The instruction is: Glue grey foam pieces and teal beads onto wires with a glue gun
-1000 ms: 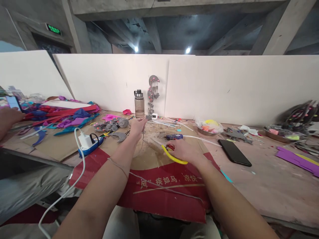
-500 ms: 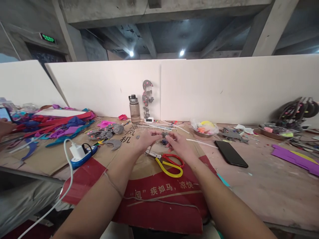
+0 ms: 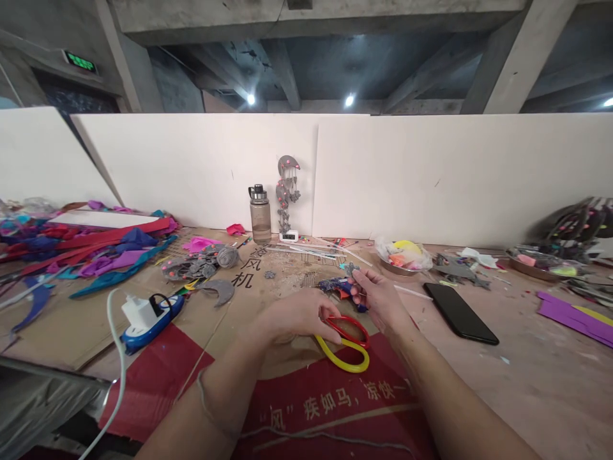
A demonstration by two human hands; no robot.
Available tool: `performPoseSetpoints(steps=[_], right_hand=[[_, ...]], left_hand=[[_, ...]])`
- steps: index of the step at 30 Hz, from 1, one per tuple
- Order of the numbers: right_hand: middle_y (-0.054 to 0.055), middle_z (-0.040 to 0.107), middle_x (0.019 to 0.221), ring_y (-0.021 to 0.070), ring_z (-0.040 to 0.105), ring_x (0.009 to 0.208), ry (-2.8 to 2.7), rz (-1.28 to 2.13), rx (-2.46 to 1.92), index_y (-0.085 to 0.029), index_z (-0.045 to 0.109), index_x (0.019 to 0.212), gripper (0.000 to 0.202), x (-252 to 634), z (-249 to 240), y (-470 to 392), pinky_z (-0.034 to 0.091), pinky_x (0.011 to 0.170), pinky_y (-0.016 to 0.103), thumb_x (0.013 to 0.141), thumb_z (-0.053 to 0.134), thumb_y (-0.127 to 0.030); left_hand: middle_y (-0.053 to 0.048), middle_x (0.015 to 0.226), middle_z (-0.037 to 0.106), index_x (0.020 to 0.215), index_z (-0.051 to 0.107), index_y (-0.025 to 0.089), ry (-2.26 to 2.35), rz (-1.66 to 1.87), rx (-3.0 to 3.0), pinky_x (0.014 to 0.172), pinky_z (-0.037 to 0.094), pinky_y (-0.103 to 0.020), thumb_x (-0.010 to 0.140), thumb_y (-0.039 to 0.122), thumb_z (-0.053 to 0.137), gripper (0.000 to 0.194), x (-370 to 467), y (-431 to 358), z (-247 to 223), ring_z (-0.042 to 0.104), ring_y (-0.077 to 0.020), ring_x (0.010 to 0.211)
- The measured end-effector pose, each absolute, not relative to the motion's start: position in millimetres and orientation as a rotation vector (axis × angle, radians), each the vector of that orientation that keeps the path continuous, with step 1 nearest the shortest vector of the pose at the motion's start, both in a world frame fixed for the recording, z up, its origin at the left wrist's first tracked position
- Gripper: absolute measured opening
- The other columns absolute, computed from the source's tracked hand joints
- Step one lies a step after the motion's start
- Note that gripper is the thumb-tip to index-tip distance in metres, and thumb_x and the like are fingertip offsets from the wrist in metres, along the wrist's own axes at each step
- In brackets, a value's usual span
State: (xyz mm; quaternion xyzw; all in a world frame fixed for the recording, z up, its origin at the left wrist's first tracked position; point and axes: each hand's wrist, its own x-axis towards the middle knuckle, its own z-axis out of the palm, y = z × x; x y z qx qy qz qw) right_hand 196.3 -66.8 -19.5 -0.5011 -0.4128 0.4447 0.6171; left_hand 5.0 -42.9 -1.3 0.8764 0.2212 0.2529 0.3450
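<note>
My left hand [image 3: 304,316] rests over the scissors [image 3: 342,366], thumb and fingers curled about them where the red and yellow handles begin. The blades are hidden beneath it. Between the thumb and fingertips of my right hand [image 3: 380,299] is a small grey felt piece [image 3: 350,269], raised above the table. Just under that hand lies a dark blue and orange tool [image 3: 338,286], partly covered, perhaps a glue gun. A grey string [image 3: 330,437] loops around my left forearm and trails over the red cardboard [image 3: 354,412].
White sticks [image 3: 306,250] lie before a water bottle [image 3: 260,216] and a hanging felt ornament [image 3: 288,185]. To the right are a phone [image 3: 460,313] and a bowl [image 3: 400,267]. Leftward are a grey felt crescent [image 3: 221,291], a power strip [image 3: 152,322] and coloured cloth strips [image 3: 119,246].
My hands have parted. The left came down onto the scissors, while the right moved rightward with the small grey felt piece. The camera view has shifted a little.
</note>
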Motion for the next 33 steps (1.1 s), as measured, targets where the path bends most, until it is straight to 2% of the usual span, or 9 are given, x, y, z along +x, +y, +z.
performPoseSetpoints(steps=[2, 4, 8, 11, 17, 22, 26, 29, 33], right_hand=[[-0.003, 0.057, 0.057, 0.0065, 0.045, 0.047, -0.982, 1.023, -1.145, -0.017, 0.059, 0.071, 0.039, 193.9, -21.3, -67.4, 0.033, 0.043, 0.019, 0.065, 0.075, -0.053], [-0.001, 0.061, 0.063, 0.0071, 0.048, 0.050, -1.020, 1.026, -1.112, -0.017, 0.060, 0.073, 0.039, 188.9, -22.7, -68.5, 0.036, 0.045, 0.019, 0.066, 0.075, -0.052], [0.000, 0.066, 0.073, 0.0077, 0.052, 0.056, -1.037, 1.016, -1.070, -0.018, 0.059, 0.072, 0.037, 177.1, -23.9, -71.3, 0.040, 0.048, 0.020, 0.066, 0.076, -0.050], [-0.001, 0.066, 0.073, 0.0081, 0.052, 0.056, -1.050, 0.985, -1.047, -0.018, 0.059, 0.072, 0.034, 171.8, -24.2, -72.8, 0.041, 0.048, 0.020, 0.066, 0.076, -0.047], [0.000, 0.066, 0.076, 0.0076, 0.050, 0.053, -1.141, 0.949, -1.043, -0.019, 0.058, 0.073, 0.031, 164.0, -23.8, -77.0, 0.041, 0.048, 0.021, 0.069, 0.073, -0.046], [0.004, 0.069, 0.088, 0.0106, 0.057, 0.060, -1.340, 0.980, -1.099, -0.019, 0.058, 0.081, 0.040, 177.0, -14.6, -76.4, 0.047, 0.055, 0.024, 0.075, 0.064, -0.058], [0.008, 0.069, 0.087, 0.0171, 0.063, 0.071, -1.464, 0.459, -1.503, -0.018, 0.060, 0.086, 0.042, 209.7, -9.8, -68.9, 0.048, 0.069, 0.031, 0.089, 0.042, -0.056], [0.015, 0.069, 0.084, 0.0250, 0.065, 0.081, -1.647, 0.143, -1.988, -0.015, 0.064, 0.080, 0.036, 219.7, -18.1, -65.4, 0.045, 0.074, 0.035, 0.089, 0.046, -0.045], [0.020, 0.070, 0.105, 0.0287, 0.065, 0.096, -1.857, 0.033, -2.194, -0.013, 0.068, 0.096, 0.024, 205.3, -33.0, -64.9, 0.044, 0.077, 0.033, 0.081, 0.058, -0.028]], left_hand=[[-0.005, 0.083, 0.071, 0.079, 0.077, 0.028, 0.482, 0.767, 2.335, 0.083, 0.044, -0.034, 0.061, 0.036, 0.082, 0.021, 8.3, -48.0, 0.4, 0.060, -0.0265, 0.095], [-0.006, 0.090, 0.072, 0.081, 0.077, 0.028, 0.614, 0.908, 2.229, 0.089, 0.042, -0.035, 0.066, 0.031, 0.078, 0.016, 13.3, -48.4, 1.4, 0.059, -0.0270, 0.101], [-0.008, 0.092, 0.072, 0.087, 0.075, 0.021, 0.924, 1.030, 1.820, 0.078, 0.045, -0.033, 0.076, 0.027, 0.067, 0.015, 21.9, -42.6, 1.8, 0.062, -0.0214, 0.082], [-0.006, 0.085, 0.071, 0.091, 0.072, 0.018, 0.870, 1.078, 1.546, 0.070, 0.044, -0.029, 0.075, 0.028, 0.067, 0.020, 25.0, -41.1, 0.7, 0.060, -0.0170, 0.074], [-0.003, 0.068, 0.062, 0.070, 0.066, 0.015, 0.610, 1.056, 1.402, 0.055, 0.034, -0.026, 0.074, 0.035, 0.069, 0.021, 26.3, -37.7, -6.7, 0.047, -0.0100, 0.057], [-0.001, 0.061, 0.056, 0.066, 0.061, 0.015, 0.601, 1.076, 1.361, 0.054, 0.031, -0.025, 0.071, 0.035, 0.072, 0.024, 24.2, -25.7, -13.4, 0.044, -0.0086, 0.055], [0.001, 0.057, 0.056, 0.066, 0.058, 0.015, 0.672, 1.112, 1.329, 0.050, 0.032, -0.023, 0.070, 0.037, 0.074, 0.027, 18.6, -19.4, -13.0, 0.047, -0.0084, 0.052], [-0.002, 0.060, 0.062, 0.070, 0.059, 0.014, 0.680, 1.102, 1.310, 0.052, 0.038, -0.022, 0.072, 0.038, 0.073, 0.028, 15.1, -18.0, -11.1, 0.053, -0.0094, 0.054], [-0.003, 0.066, 0.064, 0.072, 0.061, 0.013, 0.649, 1.159, 1.233, 0.062, 0.048, -0.024, 0.069, 0.034, 0.078, 0.027, 13.7, -13.2, -11.1, 0.059, -0.0102, 0.061]])
